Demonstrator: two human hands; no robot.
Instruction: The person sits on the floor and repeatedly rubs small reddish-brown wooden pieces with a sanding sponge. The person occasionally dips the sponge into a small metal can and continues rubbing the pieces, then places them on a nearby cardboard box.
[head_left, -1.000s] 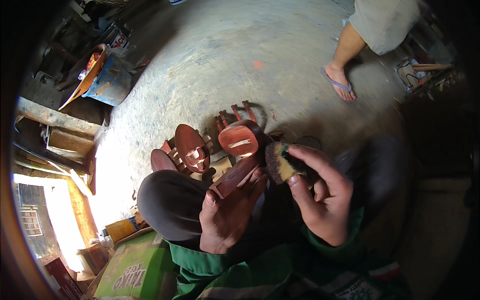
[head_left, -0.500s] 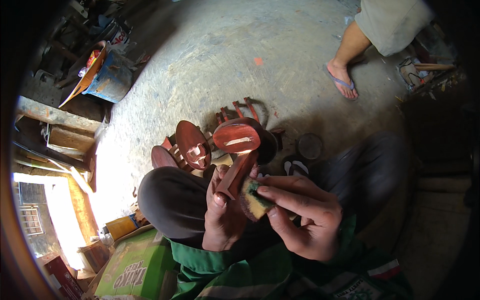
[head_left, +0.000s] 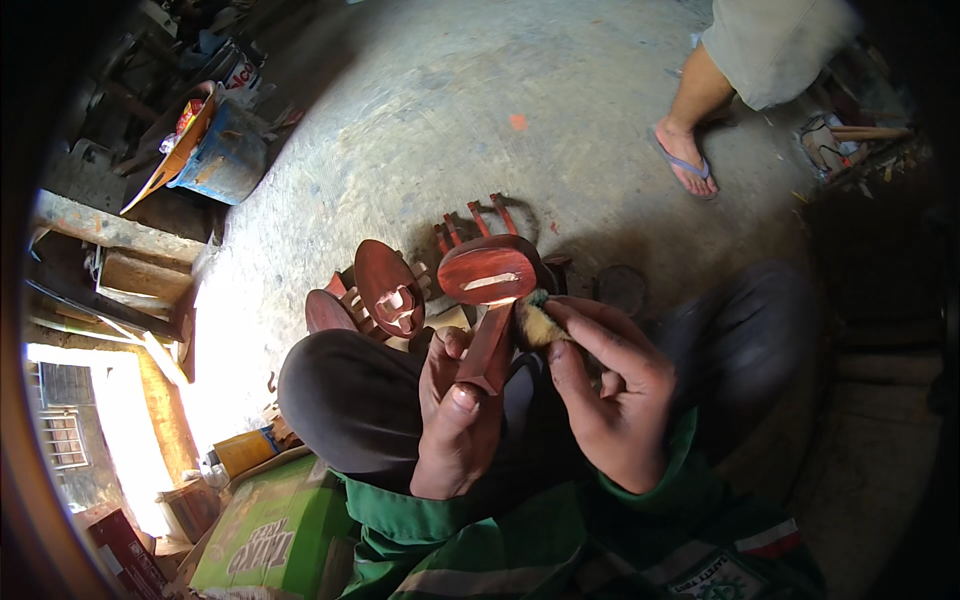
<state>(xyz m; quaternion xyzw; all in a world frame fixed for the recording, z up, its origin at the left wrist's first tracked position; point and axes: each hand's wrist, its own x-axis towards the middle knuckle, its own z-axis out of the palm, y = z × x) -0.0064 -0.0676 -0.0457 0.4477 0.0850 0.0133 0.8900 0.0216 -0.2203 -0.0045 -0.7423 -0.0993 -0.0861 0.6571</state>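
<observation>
My left hand [head_left: 450,425] is closed around the squared handle of a red-brown stained wooden piece [head_left: 486,350]. Its far end meets an oval wooden plate [head_left: 490,268] with a pale unstained strip; whether the two are joined I cannot tell. In my right hand [head_left: 620,390], between thumb and fingers, is a small yellow-and-green sponge [head_left: 538,325] with dark stains. The sponge presses against the handle's right side, close to the oval. Fingers hide part of it.
Left of the held piece, another red-brown oval [head_left: 387,285] stands among similar parts. Red prongs [head_left: 480,218] rise beyond. A blue bucket [head_left: 225,160] is far left, a green box [head_left: 265,540] near left. Another person's sandalled foot [head_left: 690,170] is at far right.
My right hand has moved the sponge away from me along the handle, from near its end to close by the oval. The wooden piece has shifted slightly right and turned a little.
</observation>
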